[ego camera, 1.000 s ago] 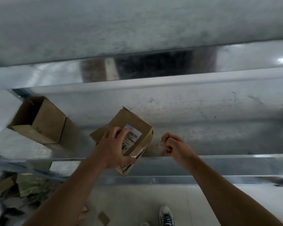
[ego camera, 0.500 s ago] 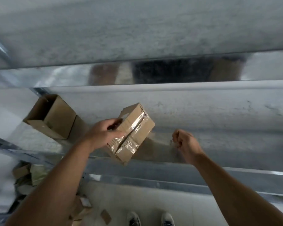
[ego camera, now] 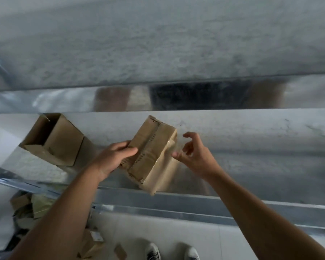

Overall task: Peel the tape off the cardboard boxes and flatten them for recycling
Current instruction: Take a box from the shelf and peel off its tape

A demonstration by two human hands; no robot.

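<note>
A person stands at a metal shelf (ego camera: 195, 201) and holds a taped box (ego camera: 154, 152) over its front edge, near the middle, tilted so one long corner points down toward the lip. The left hand (ego camera: 113, 158) has the box from its left side: the grip is closed on it, thumb across the top face beside the torn centre seam, fingers tucked behind. Glossy clear tape (ego camera: 169, 146) shows on the box's right face and wraps over the near end. The right hand (ego camera: 193, 154) is just beside that taped face, its grip wide and holding nothing, fingers loosely curved and spread; the thumb tip seems to reach the tape, though blur makes contact hard to confirm. Toward the shelf's left end sits an open box (ego camera: 64, 141), lying on its side with its mouth facing the back left, well apart from the held one. Below the shelf, on the floor (ego camera: 158, 228) at the left, lie cardboard scraps (ego camera: 32, 205). A pair of shoes (ego camera: 154, 251) shows at the bottom edge.
</note>
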